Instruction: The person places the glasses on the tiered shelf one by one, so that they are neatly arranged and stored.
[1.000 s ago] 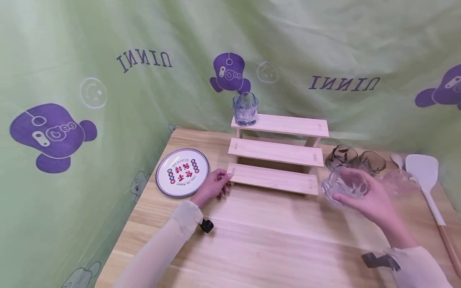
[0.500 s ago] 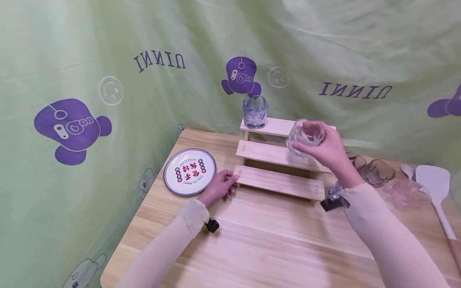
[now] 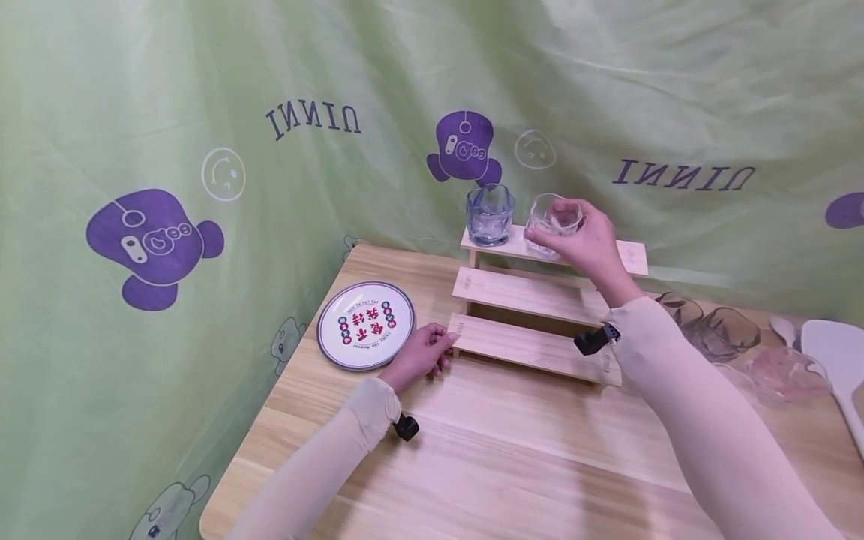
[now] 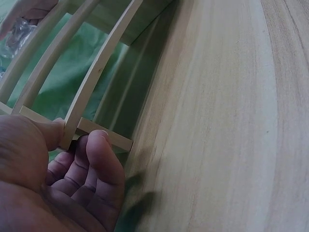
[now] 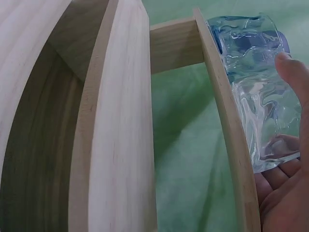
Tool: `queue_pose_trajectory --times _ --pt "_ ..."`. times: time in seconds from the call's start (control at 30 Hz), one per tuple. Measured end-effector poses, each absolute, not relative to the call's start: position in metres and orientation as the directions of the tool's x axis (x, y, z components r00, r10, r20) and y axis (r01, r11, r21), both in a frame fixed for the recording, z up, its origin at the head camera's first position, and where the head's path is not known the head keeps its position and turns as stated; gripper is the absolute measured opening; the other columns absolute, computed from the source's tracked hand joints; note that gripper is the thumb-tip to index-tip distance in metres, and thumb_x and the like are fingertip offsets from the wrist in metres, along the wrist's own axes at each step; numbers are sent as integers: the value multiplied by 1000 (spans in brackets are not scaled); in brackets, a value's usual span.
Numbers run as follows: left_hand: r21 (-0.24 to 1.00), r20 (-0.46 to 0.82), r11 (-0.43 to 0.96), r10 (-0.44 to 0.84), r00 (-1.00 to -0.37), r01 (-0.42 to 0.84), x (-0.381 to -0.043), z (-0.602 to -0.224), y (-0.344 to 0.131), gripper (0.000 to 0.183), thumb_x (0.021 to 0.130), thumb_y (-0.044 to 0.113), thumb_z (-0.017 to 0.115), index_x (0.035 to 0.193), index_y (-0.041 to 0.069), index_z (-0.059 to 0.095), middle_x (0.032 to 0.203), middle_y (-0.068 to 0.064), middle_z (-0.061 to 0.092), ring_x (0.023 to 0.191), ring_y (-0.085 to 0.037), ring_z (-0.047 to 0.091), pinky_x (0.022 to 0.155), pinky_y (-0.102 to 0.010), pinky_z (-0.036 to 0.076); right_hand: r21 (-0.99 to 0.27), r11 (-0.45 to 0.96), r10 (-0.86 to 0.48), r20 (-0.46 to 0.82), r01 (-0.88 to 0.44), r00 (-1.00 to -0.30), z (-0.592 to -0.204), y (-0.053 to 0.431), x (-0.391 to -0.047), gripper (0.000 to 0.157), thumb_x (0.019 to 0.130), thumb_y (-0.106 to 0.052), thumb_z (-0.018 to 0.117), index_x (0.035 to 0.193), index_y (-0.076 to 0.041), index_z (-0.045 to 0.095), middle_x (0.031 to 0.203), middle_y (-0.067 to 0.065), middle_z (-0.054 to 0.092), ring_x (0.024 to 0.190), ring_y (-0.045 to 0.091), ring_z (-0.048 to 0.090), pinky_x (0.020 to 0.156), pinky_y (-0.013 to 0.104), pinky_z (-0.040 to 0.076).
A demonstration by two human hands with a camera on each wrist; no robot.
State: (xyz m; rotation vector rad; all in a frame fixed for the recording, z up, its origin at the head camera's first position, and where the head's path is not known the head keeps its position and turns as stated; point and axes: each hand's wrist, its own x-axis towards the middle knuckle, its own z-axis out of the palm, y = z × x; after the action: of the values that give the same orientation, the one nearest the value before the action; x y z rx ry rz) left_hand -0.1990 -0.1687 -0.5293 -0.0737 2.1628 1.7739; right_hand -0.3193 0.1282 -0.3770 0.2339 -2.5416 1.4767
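Observation:
A three-step wooden stand [image 3: 533, 349] stands toward the back of the table. My left hand [image 3: 420, 356] pinches the left end of its lowest board, thumb above and fingers below, as the left wrist view shows. On the top step, at its left end, sits a bluish glass [image 3: 489, 217]. Just right of it, my right hand [image 3: 594, 244] grips a clear faceted glass [image 3: 545, 219] from the right side. In the right wrist view the clear glass [image 5: 263, 113] is upright at the top board, close beside the bluish glass [image 5: 241, 43].
Left of the stand lies a white plate [image 3: 364, 326] with red lettering. To the right are dark glasses [image 3: 725, 334], a pinkish glass [image 3: 786, 373], a small white spoon [image 3: 783, 330] and a white spatula [image 3: 833, 352]. A green curtain [image 3: 337, 195] hangs behind.
My right hand has carried the clear glass from the right side of the table up and leftward to the top step. The left hand keeps its hold on the stand; the head view has shifted slightly.

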Motion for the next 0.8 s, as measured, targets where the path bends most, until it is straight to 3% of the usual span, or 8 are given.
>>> queue_pose_trajectory --times 0.8 --pt "943 -303 193 163 -939 -271 -199 -529 -167 35 100 37 66 113 5 57 93 -12 65 64 -19 61 50 -27 53 -827 531 -55 183 -184 -982 -376 134 -322 98 68 -58 90 143 -10 50 136 8 58 122 24 52 106 45 42"
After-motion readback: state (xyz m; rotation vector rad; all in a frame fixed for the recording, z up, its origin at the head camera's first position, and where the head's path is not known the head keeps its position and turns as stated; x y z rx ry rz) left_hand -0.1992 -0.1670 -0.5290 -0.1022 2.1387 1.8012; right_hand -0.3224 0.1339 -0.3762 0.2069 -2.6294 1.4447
